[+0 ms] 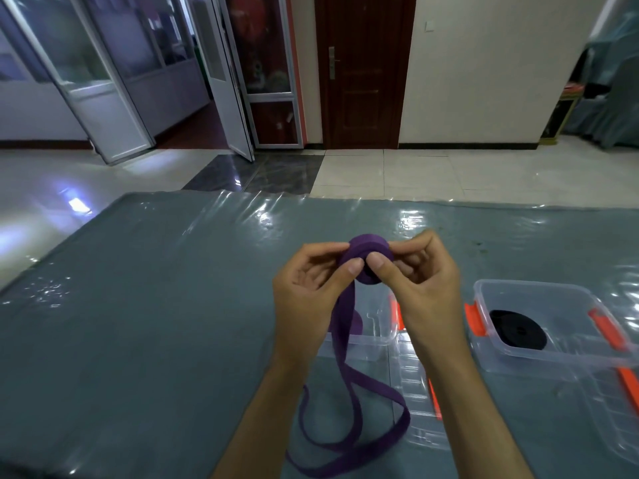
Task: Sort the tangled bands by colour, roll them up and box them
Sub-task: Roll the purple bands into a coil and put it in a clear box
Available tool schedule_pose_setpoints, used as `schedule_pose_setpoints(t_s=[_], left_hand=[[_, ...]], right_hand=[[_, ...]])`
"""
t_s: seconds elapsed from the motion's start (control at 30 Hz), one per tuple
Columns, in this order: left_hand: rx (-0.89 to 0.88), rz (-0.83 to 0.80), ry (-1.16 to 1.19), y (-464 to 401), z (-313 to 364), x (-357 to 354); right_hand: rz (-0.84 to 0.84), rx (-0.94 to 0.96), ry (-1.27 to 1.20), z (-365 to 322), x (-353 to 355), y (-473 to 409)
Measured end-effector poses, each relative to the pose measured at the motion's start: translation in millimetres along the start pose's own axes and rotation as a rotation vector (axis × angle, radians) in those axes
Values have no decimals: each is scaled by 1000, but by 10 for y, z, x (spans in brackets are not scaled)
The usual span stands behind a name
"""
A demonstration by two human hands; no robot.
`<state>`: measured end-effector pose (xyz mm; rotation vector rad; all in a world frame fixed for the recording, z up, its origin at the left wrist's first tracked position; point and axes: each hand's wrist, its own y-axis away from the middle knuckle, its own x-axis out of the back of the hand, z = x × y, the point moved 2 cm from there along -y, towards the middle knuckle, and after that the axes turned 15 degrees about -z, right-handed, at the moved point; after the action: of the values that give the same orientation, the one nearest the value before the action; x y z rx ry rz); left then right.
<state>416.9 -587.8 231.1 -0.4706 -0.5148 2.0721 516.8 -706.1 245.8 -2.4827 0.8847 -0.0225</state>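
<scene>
A purple band roll (367,246) is held up above the table between both hands. My left hand (311,292) pinches its left side, thumb on the front face. My right hand (420,281) pinches the right side, thumb pressed near the roll's centre. The loose purple tail (349,385) hangs down from the roll and loops on the table near the front edge. A rolled black band (518,329) lies inside a clear plastic box (539,361) with orange clips at the right.
A second clear box (377,326) sits under my hands, partly hidden. A clear lid with an orange clip (415,402) lies in front of it, and another lid (622,409) lies at the far right. The table (138,323) has a glossy grey-blue cover.
</scene>
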Motion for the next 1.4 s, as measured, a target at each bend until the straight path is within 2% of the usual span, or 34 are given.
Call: schedule_pose_setpoints(t_s=[0.1, 0.2, 0.4, 0.6, 0.73, 0.83, 0.93, 1.03, 1.17, 1.33, 1.4], left_hand=[[5, -15, 61, -1, 1, -41], [13, -94, 68, -66, 36, -68], [-106, -35, -89, -64, 131, 9], [-48, -150, -58, -8, 50, -71], [-82, -125, -109, -59, 94, -47], [-56, -87, -78, -41, 43, -127], [-26, -121, -27, -41, -9, -147], [-41, -152, -31, -97, 22, -106], [-48, -53, -35, -83, 22, -108], [29, -159, 29, -57, 0, -117], [32, -144, 83, -73, 40, -100]], right_hand=[[49, 86, 81, -56, -27, 6], [132, 125, -10, -71, -96, 5], [28, -65, -143, -81, -21, 31], [5, -15, -131, -214, 48, 28], [-58, -103, -87, -246, 131, 32], [-103, -93, -34, -309, 204, 6], [-61, -48, -39, -283, 210, 18], [-58, -97, -102, -190, 216, 69], [-130, -172, -69, -188, 258, 76], [-37, -98, -72, -164, 201, 98], [-60, -93, -110, -129, 178, 106]])
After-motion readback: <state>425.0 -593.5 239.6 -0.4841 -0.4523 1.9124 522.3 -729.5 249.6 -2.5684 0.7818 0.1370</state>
